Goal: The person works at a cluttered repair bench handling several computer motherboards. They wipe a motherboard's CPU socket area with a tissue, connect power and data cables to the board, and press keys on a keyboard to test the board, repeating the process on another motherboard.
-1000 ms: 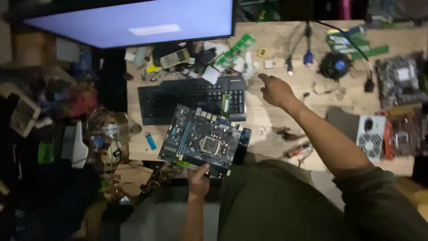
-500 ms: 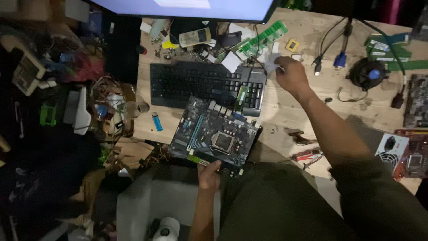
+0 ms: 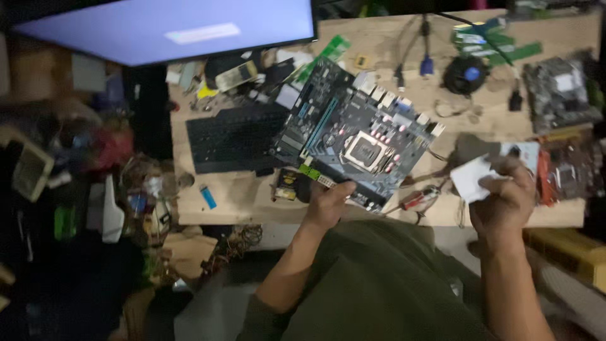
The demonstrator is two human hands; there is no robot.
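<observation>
Both hands were busy above the near edge of the wooden table [image 3: 240,208]. The left hand [image 3: 328,203] gripped a dark blue motherboard [image 3: 356,136] by its near edge, thumb on top, and held it tilted above the table so that it overlapped the right end of a black keyboard [image 3: 233,137]. Its square processor socket [image 3: 365,150] faced up. The right hand [image 3: 505,199] was closed around a small white piece, perhaps paper or cloth [image 3: 470,178], off to the right of the board and apart from it. A lit monitor [image 3: 170,28] stood at the far left, a round black cooling fan [image 3: 466,74] lay further back, and a blue lighter [image 3: 207,196] lay near the table's front edge.
</observation>
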